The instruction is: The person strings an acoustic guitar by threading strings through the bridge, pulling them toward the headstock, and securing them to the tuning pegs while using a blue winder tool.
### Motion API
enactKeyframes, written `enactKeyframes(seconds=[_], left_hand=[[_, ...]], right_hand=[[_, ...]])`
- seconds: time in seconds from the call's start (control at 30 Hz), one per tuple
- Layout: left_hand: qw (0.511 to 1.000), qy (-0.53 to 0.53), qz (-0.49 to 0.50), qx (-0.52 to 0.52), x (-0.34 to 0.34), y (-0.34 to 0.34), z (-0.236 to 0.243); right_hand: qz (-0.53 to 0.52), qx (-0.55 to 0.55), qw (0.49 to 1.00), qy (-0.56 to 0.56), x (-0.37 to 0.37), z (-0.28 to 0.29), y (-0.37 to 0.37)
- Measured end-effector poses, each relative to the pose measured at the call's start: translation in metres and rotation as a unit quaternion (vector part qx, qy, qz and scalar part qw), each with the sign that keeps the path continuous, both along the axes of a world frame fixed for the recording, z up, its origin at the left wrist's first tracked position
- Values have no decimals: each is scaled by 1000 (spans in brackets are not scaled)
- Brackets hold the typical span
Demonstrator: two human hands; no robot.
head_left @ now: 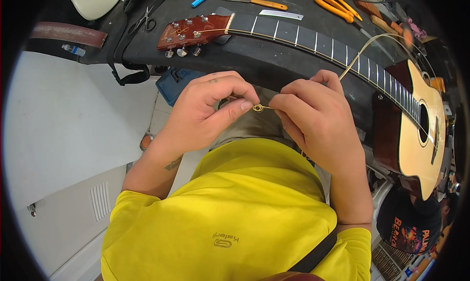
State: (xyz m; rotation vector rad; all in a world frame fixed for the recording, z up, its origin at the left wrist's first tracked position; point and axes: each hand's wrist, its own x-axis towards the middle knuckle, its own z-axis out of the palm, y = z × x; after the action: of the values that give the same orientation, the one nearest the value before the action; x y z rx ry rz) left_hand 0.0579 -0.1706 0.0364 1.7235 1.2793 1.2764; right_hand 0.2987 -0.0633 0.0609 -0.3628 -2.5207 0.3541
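Thin gold-coloured metal string (266, 107) between your left hand (205, 105), pinching small coil (257, 108), and right hand (318, 114), gripping straight part: could kink if pulled hard. Slack gold loop (362, 50) could snag brown-and-cream wooden guitar (411, 156) on your right if swung.

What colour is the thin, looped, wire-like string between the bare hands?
The thin, looped, wire-like string is golden yellow; it shows best in the head view.

Scissors (145, 22) beside a black strap (135, 77), near a white guitar body (98, 2)
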Motion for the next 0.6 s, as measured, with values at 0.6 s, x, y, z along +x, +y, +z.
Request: enactKeyframes(seconds=[0.6], left_hand=[[996,-85,24,-8,9,-11,-1]], right_hand=[[-22,-8,998,50,-1,4,-4]])
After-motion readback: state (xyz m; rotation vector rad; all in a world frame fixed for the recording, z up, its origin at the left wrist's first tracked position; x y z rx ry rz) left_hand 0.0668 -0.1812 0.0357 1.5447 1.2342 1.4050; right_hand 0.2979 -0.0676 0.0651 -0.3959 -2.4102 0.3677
